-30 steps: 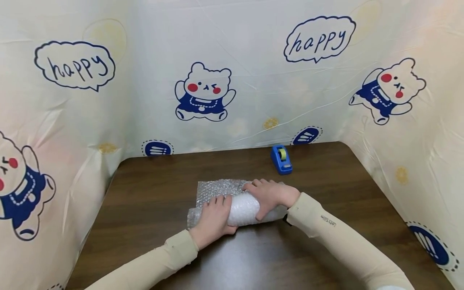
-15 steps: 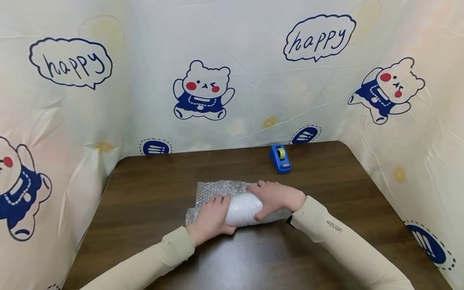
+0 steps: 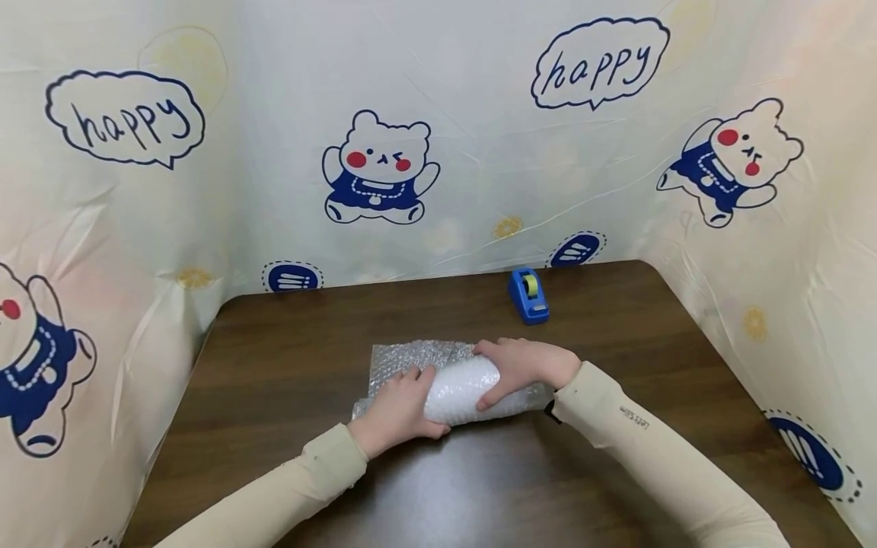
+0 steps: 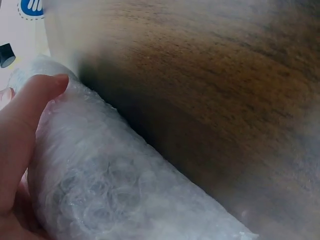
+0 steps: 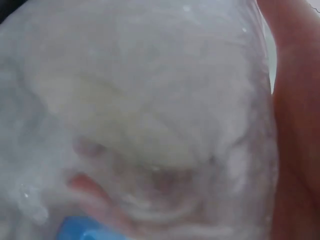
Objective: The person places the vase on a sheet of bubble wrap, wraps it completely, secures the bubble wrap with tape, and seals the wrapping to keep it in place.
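Note:
In the head view a bundle of bubble wrap (image 3: 457, 394) lies across the table, rolled around something white whose kind cannot be told. A flat flap of the wrap (image 3: 400, 359) extends behind the roll. My left hand (image 3: 396, 411) grips the roll left of its middle, thumb on the near side and fingers over the top. Farther right, my right hand (image 3: 526, 367) holds the roll with thumb in front and fingers behind. The left wrist view shows the wrapped roll (image 4: 115, 165) against my left hand (image 4: 20, 130). Close up in the right wrist view, cloudy wrap (image 5: 150, 65) fills most of the picture.
A blue tape dispenser (image 3: 530, 301) with yellowish tape stands behind the roll, toward the table's back edge. The brown wooden table (image 3: 294, 327) is bordered at the back and sides by a printed cloth (image 3: 479, 175).
Both hands keep their grip on the bubble-wrapped roll. My right hand has shifted slightly right and its fingers have drawn in a little along the back. The head view has moved slightly.

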`<state>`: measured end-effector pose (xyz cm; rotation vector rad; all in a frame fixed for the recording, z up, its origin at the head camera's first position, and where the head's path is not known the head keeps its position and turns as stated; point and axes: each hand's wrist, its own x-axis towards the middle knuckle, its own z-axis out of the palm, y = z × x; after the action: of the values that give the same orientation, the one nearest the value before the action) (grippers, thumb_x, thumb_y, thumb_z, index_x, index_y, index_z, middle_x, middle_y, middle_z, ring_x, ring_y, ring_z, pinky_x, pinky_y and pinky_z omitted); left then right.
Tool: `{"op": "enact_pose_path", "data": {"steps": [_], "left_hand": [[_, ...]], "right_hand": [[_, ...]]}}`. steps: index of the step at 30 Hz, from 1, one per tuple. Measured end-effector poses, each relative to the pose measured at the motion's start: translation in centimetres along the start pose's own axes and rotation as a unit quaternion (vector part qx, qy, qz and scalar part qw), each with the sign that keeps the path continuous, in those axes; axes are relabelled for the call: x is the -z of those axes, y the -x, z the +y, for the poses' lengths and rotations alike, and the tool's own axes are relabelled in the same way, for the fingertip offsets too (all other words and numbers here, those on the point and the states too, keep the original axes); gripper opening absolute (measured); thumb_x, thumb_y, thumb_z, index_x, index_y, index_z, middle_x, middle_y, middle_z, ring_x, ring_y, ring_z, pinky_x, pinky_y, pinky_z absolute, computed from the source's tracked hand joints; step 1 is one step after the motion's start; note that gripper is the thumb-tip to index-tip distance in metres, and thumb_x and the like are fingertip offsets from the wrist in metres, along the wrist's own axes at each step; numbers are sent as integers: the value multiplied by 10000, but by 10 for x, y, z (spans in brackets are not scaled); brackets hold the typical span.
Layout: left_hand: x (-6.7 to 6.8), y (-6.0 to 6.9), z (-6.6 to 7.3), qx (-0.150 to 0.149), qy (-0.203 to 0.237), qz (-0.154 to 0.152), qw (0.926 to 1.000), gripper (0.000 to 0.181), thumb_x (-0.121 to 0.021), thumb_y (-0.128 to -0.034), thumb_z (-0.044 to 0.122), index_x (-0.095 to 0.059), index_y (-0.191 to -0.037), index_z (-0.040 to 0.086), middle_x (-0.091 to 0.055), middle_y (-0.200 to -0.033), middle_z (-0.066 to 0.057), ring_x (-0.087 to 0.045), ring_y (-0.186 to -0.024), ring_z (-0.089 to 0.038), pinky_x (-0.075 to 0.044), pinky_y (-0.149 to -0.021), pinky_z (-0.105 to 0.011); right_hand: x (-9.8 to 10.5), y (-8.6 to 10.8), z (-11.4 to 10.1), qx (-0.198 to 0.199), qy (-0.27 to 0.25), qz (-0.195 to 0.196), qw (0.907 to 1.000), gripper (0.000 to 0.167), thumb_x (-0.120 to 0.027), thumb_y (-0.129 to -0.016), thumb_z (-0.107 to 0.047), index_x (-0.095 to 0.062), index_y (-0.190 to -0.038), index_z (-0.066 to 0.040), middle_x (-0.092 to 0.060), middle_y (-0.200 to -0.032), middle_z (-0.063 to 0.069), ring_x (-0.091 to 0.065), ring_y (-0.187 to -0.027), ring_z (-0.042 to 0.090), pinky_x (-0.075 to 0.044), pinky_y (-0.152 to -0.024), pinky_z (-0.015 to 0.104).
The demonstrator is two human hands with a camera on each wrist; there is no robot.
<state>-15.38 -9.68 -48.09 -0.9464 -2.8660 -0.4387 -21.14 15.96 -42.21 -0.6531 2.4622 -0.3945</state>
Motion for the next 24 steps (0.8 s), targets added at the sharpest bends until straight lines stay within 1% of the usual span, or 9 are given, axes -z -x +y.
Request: {"op": "enact_pose_path", "data": {"steps": [2,6,10,14,17,19,21,24], "left_hand": [[1,-1,0,10,3,-21,10000,833,-920,-656,540,-558,-1196,18,-608,-919,-123,-640,-714,-306,-580,-649,-438],[1,-2,1,25,1,-68,10000,843,-919,-664,537,-549,-1212,15,-612,-932,-127,-633,-726,-302,-577,-667,-436],[1,-1,3,81,39,-63,9999,852,-923,-673,529,-541,-1230,9,-621,-956,-141,-638,-750,-320,-579,-687,-452],[4,-1,5,273,284,-159,9991,838,-933,-672,503,-544,-1244,29,-620,-977,-145,-644,-765,-350,-578,-686,-481],[7,-1,7,493,544,-317,9968,832,-944,-670,492,-550,-1258,54,-622,-1003,-155,-641,-780,-381,-570,-657,-505],[8,0,7,598,643,-398,9953,833,-946,-673,496,-551,-1270,69,-624,-1017,-162,-640,-788,-396,-565,-631,-511],[8,1,7,643,679,-410,9948,840,-947,-671,501,-550,-1274,72,-621,-1018,-170,-634,-785,-408,-558,-595,-518],[6,1,6,562,552,-374,9962,857,-933,-680,527,-543,-1285,64,-617,-1010,-168,-632,-782,-396,-557,-586,-509]], "right_hand": [[0,1,1,-15,-60,106,9999,966,-837,-745,-658,-456,-1468,-142,-629,-1260,71,-623,-1007,219,-543,-880,451],[-4,4,4,163,-169,341,9991,959,-843,-747,-651,-436,-1415,-97,-616,-1214,66,-627,-941,196,-551,-869,412],[-8,8,6,295,-135,517,9981,913,-834,-751,-661,-470,-1391,-120,-583,-1199,80,-611,-939,201,-553,-848,420],[-8,8,8,273,-254,540,9978,879,-834,-759,-652,-468,-1384,-154,-589,-1203,83,-608,-974,214,-553,-857,438],[-9,9,9,286,-380,486,9977,876,-831,-768,-644,-457,-1391,-155,-592,-1221,84,-608,-996,219,-552,-870,442],[-10,9,9,312,-428,468,9975,876,-830,-772,-644,-454,-1394,-154,-591,-1230,85,-607,-1000,218,-551,-875,440],[-11,9,10,333,-440,484,9973,877,-829,-771,-646,-453,-1393,-155,-591,-1232,84,-606,-997,214,-550,-874,436],[-13,9,11,385,-416,583,9967,878,-831,-771,-645,-460,-1388,-143,-584,-1230,88,-605,-990,210,-549,-872,433]]}}
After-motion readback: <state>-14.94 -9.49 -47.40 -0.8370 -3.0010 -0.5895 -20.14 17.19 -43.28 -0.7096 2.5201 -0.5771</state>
